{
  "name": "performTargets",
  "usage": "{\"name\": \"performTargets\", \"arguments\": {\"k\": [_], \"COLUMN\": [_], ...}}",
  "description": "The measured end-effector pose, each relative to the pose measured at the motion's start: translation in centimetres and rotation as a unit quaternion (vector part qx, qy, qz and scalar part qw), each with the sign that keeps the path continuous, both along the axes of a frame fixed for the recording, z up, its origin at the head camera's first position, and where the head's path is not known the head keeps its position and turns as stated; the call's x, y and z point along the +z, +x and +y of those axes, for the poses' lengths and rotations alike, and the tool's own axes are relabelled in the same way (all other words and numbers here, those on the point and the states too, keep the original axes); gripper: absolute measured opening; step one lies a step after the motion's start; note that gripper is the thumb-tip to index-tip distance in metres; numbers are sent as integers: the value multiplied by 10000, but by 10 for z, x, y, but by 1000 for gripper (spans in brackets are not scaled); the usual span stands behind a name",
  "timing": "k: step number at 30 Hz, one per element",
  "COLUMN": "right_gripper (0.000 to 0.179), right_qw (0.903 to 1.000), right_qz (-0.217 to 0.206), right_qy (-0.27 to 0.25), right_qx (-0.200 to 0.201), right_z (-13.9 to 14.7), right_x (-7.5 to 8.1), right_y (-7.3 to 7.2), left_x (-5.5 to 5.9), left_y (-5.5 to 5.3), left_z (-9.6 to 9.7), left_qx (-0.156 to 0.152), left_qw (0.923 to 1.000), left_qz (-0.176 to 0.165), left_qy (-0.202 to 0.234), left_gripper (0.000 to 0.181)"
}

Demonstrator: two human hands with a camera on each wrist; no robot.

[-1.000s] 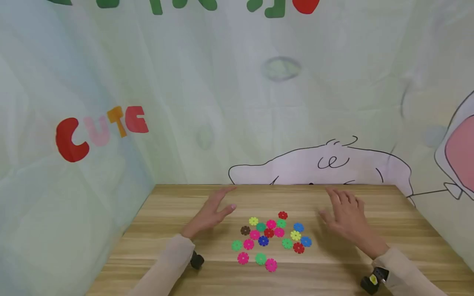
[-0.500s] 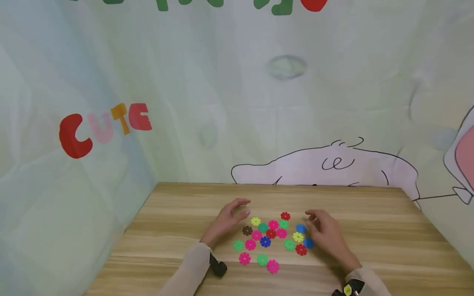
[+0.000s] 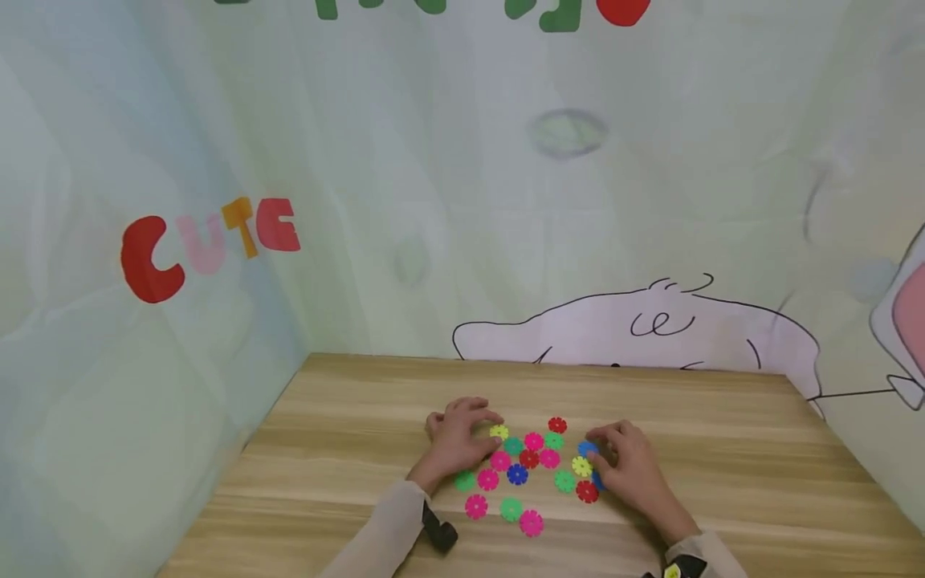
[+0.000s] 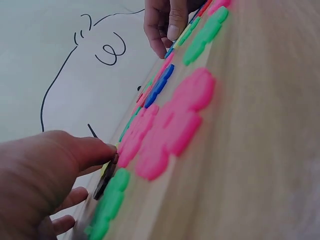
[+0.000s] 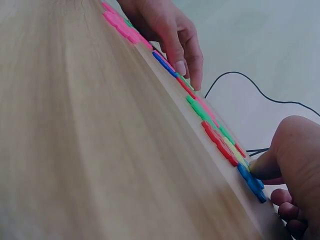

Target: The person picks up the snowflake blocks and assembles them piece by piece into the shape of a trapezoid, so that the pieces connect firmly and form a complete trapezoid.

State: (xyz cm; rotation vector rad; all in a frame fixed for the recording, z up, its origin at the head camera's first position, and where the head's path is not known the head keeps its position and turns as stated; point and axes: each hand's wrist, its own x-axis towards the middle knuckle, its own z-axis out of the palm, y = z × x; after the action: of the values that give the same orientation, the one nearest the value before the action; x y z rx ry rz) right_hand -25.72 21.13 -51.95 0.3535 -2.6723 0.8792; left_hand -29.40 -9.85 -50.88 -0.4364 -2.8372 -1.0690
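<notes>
Small notched plastic discs, shaped like snowflakes, lie flat on the wooden table. My left hand (image 3: 461, 440) curls thumb and index finger round a yellow disc (image 3: 499, 432), with the tips at its edges. In the left wrist view, a brown disc (image 4: 103, 182) lies right beneath that thumb; from the head, the hand hides it. At the right of the group, my right hand (image 3: 633, 466) has its thumb and index finger round the edges of a blue disc (image 3: 586, 448). Another yellow disc (image 3: 581, 466) sits just below it, and a second blue disc (image 3: 598, 480) is partly covered.
Between the hands lie pink, green, red and dark blue discs, among them a dark blue disc (image 3: 517, 474). Nearer the front is a pink disc (image 3: 531, 523). The wooden table (image 3: 347, 417) meets a printed cloth backdrop (image 3: 405, 193) at the back and left.
Both hands have come inward and down from either side to the discs. Thumb and fingers have drawn closer together. The view has shifted slightly; the discs stay where they lay.
</notes>
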Motion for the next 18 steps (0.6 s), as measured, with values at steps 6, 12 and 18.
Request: {"name": "performTargets", "arguments": {"k": [6, 12, 18], "right_gripper": [17, 21, 18], "right_qw": [9999, 9965, 9885], "right_qz": [121, -188, -301], "right_qy": [-116, -810, -1458], "right_qx": [14, 41, -246], "right_z": [-3, -1, 1], "right_x": [-3, -1, 3], "right_y": [-1, -3, 2], "left_x": [-1, 2, -1], "left_y": [0, 1, 3], "left_z": [-2, -3, -3], "left_qx": [105, 257, 407], "left_qw": [9996, 9947, 9832], "left_qz": [-44, -287, -230], "left_qy": [246, 950, 1765], "left_gripper": [19, 15, 15]}}
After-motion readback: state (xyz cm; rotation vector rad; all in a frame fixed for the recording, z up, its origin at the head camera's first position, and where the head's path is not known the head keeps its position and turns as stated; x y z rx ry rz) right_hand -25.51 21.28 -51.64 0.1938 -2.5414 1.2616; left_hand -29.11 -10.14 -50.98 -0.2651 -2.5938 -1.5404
